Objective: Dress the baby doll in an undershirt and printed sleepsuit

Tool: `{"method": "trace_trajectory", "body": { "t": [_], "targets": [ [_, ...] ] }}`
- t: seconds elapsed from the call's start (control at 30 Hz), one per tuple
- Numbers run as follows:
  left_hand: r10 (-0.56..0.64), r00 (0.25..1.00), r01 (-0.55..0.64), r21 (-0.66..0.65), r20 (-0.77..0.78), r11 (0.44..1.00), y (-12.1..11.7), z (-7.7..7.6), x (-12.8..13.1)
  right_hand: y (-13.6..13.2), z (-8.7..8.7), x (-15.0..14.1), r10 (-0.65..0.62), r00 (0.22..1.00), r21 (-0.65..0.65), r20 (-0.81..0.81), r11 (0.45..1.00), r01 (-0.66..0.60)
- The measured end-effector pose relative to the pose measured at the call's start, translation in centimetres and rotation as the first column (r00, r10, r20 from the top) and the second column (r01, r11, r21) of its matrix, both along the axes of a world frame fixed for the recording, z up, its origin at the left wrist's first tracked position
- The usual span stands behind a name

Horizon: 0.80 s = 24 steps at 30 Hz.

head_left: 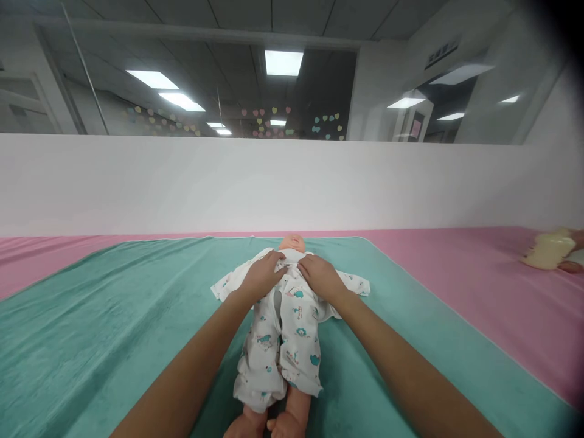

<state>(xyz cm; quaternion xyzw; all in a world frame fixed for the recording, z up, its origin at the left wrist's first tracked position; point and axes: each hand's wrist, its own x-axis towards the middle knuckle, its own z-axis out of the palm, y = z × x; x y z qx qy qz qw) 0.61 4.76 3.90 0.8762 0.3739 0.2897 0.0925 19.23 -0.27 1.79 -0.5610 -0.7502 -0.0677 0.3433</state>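
Observation:
A baby doll (293, 241) lies on its back in the head view, its head at the far end and its bare feet towards me. It wears a white long-sleeved top (354, 283) and white patterned trousers (296, 331), with a gap at the crotch. My left hand (264, 275) is closed on the left side of the trousers' waistband, high on the doll's belly. Opposite it, my right hand (321, 276) is closed on the waistband's right side. Both sets of fingertips are partly hidden in the cloth.
Under the doll spreads a green cloth (137, 316), laid over a pink cover (479, 274). At the far right stands a pale yellow object (549, 249), partly cut off. A white wall (274, 182) with windows above closes off the back.

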Motion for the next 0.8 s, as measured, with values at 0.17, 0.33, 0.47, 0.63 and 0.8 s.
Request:
{"method": "trace_trajectory", "body": {
  "t": [0.17, 0.33, 0.47, 0.63, 0.8],
  "targets": [
    [-0.016, 0.993, 0.026, 0.088, -0.116, 0.996, 0.5, 0.1, 0.5, 1.8, -0.4, 0.6, -0.039, 0.829, -0.203, -0.558, 0.975, -0.091],
    [0.026, 0.994, -0.013, 0.118, -0.109, 0.993, 1.5, -0.2, 0.4, 2.9, -0.4, 1.3, -0.016, 0.551, -0.247, -0.834, 0.904, -0.348],
    [0.065, 0.997, -0.065, -0.009, -0.036, 0.998, 2.5, -0.1, 0.5, 3.7, -0.7, 1.6, -0.045, 0.500, -0.262, -0.865, 0.890, -0.373],
    [0.098, 0.994, -0.092, -0.124, 0.041, 0.988, 3.9, 0.2, 1.2, 4.5, -1.1, 2.3, -0.036, 0.655, -0.262, -0.755, 0.932, -0.251],
    [-0.107, 0.966, 0.214, -0.498, 0.235, 0.840, 4.2, 0.9, 0.4, 4.3, -1.0, 2.6, -0.008, 0.841, -0.218, -0.541, 0.967, -0.132]
  ]
}}
